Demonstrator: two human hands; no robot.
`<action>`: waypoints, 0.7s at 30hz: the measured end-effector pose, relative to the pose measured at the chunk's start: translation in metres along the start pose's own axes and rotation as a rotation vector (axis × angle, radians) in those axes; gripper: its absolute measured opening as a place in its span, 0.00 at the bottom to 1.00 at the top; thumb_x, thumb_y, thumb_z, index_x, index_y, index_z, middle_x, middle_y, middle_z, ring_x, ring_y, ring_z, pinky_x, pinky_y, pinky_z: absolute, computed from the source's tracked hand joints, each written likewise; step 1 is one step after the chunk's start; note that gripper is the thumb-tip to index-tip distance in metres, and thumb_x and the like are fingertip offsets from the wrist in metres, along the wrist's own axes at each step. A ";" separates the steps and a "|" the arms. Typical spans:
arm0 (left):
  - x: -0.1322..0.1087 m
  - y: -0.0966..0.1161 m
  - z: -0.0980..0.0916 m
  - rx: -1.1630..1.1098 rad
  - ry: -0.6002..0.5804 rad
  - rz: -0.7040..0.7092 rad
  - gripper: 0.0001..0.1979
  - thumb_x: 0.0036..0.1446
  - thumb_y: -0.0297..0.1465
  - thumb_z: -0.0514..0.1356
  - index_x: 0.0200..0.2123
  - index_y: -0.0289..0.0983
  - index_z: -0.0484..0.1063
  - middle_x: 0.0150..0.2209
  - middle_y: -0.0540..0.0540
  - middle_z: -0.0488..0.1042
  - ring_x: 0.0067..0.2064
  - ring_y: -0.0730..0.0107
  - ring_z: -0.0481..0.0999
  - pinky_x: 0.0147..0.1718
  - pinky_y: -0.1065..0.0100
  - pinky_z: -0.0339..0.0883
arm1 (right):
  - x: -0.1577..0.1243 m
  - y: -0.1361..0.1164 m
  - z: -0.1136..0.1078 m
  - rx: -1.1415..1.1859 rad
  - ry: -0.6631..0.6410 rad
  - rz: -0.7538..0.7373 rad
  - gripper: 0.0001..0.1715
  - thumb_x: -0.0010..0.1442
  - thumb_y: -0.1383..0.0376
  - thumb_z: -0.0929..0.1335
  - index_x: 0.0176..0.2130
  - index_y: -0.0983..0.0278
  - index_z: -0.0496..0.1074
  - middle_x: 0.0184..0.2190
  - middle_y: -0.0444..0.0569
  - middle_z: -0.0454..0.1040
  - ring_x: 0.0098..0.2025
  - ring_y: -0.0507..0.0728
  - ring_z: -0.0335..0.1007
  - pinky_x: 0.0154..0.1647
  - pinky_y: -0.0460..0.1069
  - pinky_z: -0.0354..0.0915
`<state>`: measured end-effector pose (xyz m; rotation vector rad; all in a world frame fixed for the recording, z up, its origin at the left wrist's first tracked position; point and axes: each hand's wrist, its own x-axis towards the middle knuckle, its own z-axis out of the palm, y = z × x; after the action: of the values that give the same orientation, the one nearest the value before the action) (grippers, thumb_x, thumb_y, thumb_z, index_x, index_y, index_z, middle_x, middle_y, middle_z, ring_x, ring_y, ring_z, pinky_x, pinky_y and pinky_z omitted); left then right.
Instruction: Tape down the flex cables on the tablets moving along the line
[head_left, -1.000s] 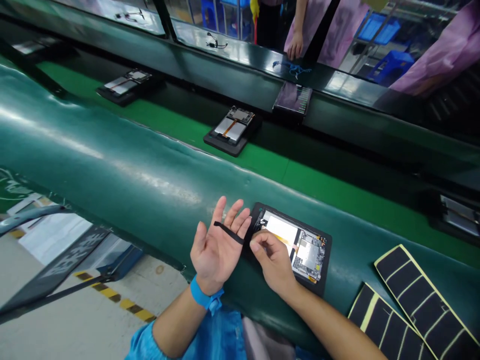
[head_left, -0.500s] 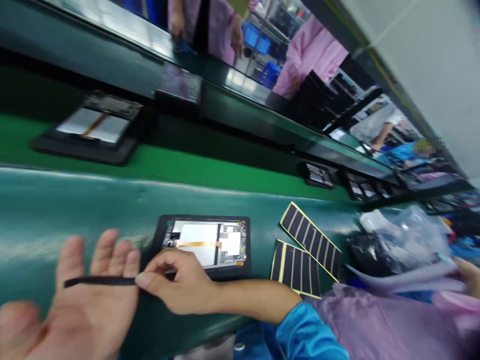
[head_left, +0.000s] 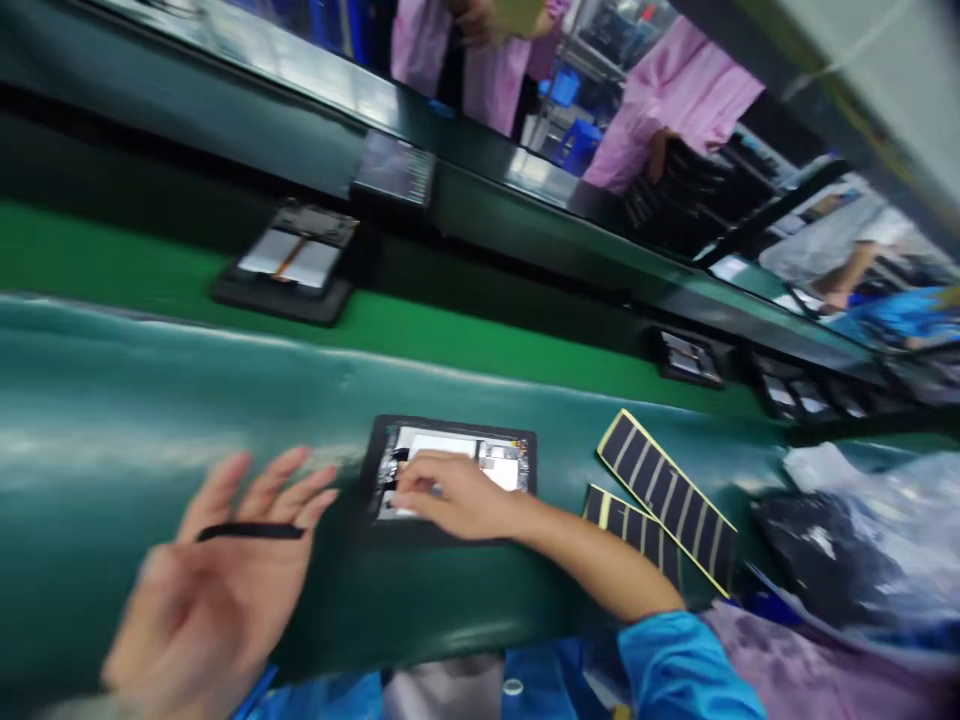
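My left hand (head_left: pixel 225 590) is palm up at the left with its fingers stretched out. A thin black adhesive strip (head_left: pixel 251 531) lies across those fingers. My right hand (head_left: pixel 454 497) bends over an opened tablet (head_left: pixel 442 441), fingertips pinched together at the left part of its inner side. Whatever the pinch may hold is too small and blurred to name. The tablet lies flat on the dark green work mat, showing a white battery area and a circuit board. My right hand and forearm cover part of it.
Two sheets of black strips, the upper sheet (head_left: pixel 667 490) overlapping the lower sheet (head_left: pixel 634 528), lie right of the tablet. Another opened tablet (head_left: pixel 292 262) rests on the green belt (head_left: pixel 450 335). Plastic bags (head_left: pixel 885 530) are piled at the right. Co-workers in pink stand across the line.
My right hand has left the black strip on my left hand and moved right, over the tablet. The strip stays across my left fingers. The view has shifted.
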<state>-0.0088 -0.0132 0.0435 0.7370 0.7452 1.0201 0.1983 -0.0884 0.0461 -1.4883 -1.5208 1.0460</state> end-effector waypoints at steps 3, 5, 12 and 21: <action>-0.002 0.006 0.001 0.122 -0.105 -0.019 0.23 0.56 0.47 0.67 0.50 0.41 0.80 0.51 0.39 0.81 0.52 0.49 0.80 0.52 0.52 0.76 | 0.010 -0.001 -0.035 -0.271 -0.234 -0.079 0.08 0.71 0.63 0.65 0.40 0.63 0.73 0.37 0.47 0.75 0.40 0.54 0.70 0.43 0.48 0.63; -0.004 0.004 -0.006 0.357 -0.166 -0.009 0.22 0.57 0.45 0.67 0.50 0.38 0.82 0.52 0.36 0.80 0.54 0.45 0.78 0.56 0.49 0.72 | 0.021 -0.003 -0.051 -0.406 -0.344 -0.112 0.07 0.71 0.65 0.65 0.41 0.63 0.72 0.40 0.48 0.76 0.42 0.54 0.70 0.44 0.49 0.62; -0.010 -0.018 -0.030 0.872 -0.329 0.276 0.18 0.59 0.36 0.67 0.53 0.45 0.80 0.60 0.41 0.74 0.63 0.45 0.71 0.67 0.42 0.57 | 0.056 -0.013 -0.055 -0.680 -0.637 -0.209 0.07 0.71 0.67 0.64 0.42 0.64 0.73 0.42 0.49 0.74 0.41 0.56 0.69 0.39 0.50 0.60; -0.002 -0.030 -0.033 1.192 -0.569 0.468 0.21 0.63 0.33 0.62 0.60 0.45 0.74 0.70 0.41 0.61 0.72 0.43 0.55 0.68 0.37 0.52 | 0.084 -0.020 -0.046 -0.778 -0.747 -0.214 0.06 0.70 0.70 0.65 0.40 0.64 0.72 0.42 0.49 0.72 0.37 0.54 0.66 0.34 0.49 0.55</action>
<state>-0.0223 -0.0197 0.0014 2.2046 0.6353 0.6189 0.2292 -0.0020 0.0797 -1.4060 -2.7873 0.9729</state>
